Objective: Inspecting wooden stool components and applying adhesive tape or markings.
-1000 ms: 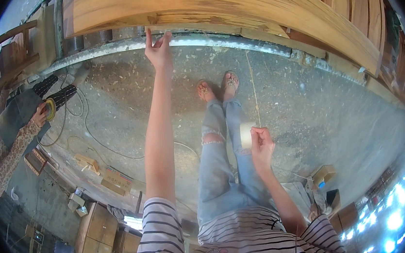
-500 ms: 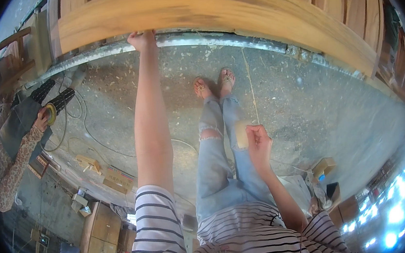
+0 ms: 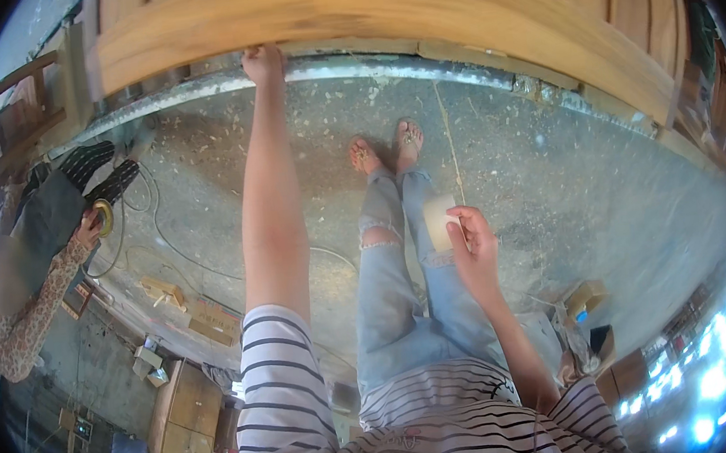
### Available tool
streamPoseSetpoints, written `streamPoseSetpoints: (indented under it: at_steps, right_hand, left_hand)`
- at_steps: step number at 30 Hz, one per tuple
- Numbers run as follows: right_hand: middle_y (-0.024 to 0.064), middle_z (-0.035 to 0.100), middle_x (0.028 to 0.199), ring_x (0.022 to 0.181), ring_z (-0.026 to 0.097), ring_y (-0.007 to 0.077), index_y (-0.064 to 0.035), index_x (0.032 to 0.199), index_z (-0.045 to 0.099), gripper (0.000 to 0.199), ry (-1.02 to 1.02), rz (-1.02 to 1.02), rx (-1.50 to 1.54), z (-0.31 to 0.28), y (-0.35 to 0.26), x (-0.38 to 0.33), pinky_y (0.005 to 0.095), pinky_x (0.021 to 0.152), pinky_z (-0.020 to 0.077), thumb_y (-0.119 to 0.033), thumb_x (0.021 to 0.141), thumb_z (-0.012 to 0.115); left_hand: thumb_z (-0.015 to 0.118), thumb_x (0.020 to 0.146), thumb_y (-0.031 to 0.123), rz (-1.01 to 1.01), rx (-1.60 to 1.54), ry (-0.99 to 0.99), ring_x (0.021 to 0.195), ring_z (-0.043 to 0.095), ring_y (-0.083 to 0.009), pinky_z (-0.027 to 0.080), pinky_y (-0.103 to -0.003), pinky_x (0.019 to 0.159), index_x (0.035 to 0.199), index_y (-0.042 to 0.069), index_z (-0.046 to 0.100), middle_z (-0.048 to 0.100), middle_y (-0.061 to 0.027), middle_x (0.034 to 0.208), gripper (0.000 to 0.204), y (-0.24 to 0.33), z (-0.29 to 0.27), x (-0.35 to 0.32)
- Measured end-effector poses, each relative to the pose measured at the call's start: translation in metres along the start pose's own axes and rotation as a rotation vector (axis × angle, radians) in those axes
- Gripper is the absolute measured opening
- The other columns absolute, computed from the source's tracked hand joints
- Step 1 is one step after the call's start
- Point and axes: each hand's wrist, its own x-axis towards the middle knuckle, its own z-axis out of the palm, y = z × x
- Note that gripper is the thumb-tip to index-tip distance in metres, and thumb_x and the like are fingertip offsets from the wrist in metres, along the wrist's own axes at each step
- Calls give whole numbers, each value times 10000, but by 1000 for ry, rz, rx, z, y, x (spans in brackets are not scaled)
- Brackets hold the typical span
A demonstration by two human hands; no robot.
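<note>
A large slatted wooden furniture piece with a wide curved rail spans the top of the view. At the rail's near edge, my left hand is closed, its fingertips hidden against the wood. My left arm stretches straight out to it. Above my right thigh, my right hand pinches a small pale tan sheet that looks like sandpaper, between thumb and fingers. It hangs well apart from the wood.
A metal-edged ledge runs under the wood. At left a person with a patterned sleeve holds a round yellow-rimmed tool. Cables lie on the floor. A cardboard box and wooden cabinet sit behind.
My left hand has shifted slightly right along the rail's edge, and the rail sits a little higher in view. My right hand has turned, showing the sheet more fully.
</note>
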Motion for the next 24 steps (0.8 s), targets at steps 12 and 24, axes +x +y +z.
streamPoseSetpoints:
  at_steps: [12,24]
  right_hand:
    - [74,641,1065,1018,602,134,-26,1431,396,491,-210,-440,331,-79,-216,-71,262,883,459,-5,964,545]
    - [170,643,1210,1081,631,210,-18,1379,475,441,5,-687,16,-72,-331,-12,332,923,483,13,946,551]
  left_hand:
    - [740,856,150,365,67,-669,936,597,-97,470,-247,814,1084,42,665,640,-23,977,263,200,-18,-403]
    - [773,732,71,1297,485,-517,900,595,-228,425,-353,833,838,111,713,636,-20,883,128,352,64,-401]
